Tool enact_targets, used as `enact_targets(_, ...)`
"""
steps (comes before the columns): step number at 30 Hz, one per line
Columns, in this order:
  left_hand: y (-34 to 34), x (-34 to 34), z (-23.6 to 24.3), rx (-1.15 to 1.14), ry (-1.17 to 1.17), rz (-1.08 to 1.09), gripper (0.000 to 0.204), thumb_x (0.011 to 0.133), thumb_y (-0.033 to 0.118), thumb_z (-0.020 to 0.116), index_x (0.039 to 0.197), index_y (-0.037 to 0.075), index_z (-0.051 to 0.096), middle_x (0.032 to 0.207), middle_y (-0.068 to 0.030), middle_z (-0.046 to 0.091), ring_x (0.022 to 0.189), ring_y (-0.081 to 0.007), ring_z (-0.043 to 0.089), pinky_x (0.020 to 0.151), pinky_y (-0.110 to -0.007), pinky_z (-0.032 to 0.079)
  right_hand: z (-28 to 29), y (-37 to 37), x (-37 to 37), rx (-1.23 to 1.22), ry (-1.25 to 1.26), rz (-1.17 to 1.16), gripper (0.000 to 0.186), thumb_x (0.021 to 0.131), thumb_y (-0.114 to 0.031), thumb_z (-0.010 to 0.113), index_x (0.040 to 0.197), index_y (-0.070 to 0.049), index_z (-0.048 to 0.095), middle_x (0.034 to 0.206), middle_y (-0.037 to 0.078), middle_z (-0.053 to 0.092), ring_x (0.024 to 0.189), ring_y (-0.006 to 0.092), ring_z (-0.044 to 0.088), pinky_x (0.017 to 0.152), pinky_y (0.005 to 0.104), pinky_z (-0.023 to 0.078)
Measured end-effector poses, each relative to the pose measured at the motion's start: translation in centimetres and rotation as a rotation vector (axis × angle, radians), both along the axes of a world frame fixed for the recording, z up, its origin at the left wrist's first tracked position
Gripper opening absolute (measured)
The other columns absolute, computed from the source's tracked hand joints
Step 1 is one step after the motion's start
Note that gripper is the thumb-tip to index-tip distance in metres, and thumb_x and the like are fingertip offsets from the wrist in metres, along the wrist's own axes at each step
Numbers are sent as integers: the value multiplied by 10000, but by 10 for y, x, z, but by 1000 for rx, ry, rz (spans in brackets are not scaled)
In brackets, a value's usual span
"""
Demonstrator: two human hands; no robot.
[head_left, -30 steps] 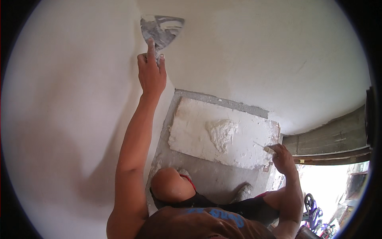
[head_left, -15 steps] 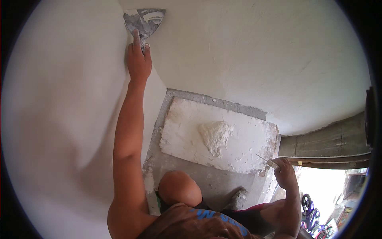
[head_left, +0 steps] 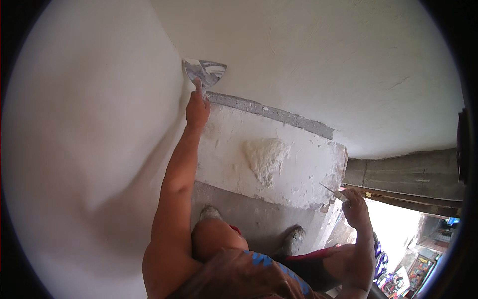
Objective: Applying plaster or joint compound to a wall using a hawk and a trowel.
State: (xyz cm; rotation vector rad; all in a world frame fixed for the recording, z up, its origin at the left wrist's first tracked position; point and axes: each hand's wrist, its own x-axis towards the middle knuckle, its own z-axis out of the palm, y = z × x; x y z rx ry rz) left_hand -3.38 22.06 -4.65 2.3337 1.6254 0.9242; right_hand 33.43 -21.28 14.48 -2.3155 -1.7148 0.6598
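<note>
My left hand (head_left: 198, 108) is closed round the handle of a wide putty knife (head_left: 206, 72), index finger stretched along it toward the blade. The blade, smeared with white and grey putty, lies against the wall (head_left: 308, 65) right beside the inner corner. At the lower right, my right hand (head_left: 356, 209) grips a second putty knife (head_left: 336, 193) with a pale handle; its thin blade shows almost edge-on and points toward the board. Between the hands lies a white-coated board (head_left: 224, 172), bearing a lumpy heap of white putty (head_left: 266, 158).
A pale wall (head_left: 84, 149) rises on my left. Bare grey concrete (head_left: 294, 122) borders the board's far side. My knees and shoes (head_left: 294, 239) are close to its near edge. At the right are a rough ledge (head_left: 408, 172) and a bright opening with assorted items (head_left: 413, 269) below.
My left hand has drawn the wide putty knife down along the corner, closer to the board. My right hand has stayed nearly in place, its knife tilting slightly.
</note>
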Motion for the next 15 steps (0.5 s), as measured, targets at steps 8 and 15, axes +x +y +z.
enact_targets(8,-69,-25,-47,-370,-409,92,631,930,101,528,1516,75,296,958,-136,593,852,-274,624,716,-405,542,11,5,-9,48,48,55,354,762,49,570,1095,-40,648,1066,159,658,1016,358,622,878,417,506)
enact_targets(15,-66,44,79,-569,-1209,138,569,940,99,490,1483,126,320,838,-24,519,586,-95,459,473,-280,450,19,-2,-5,116,125,119,374,697,77,567,1039,-31,672,1000,144,672,983,343,623,873,414,508)
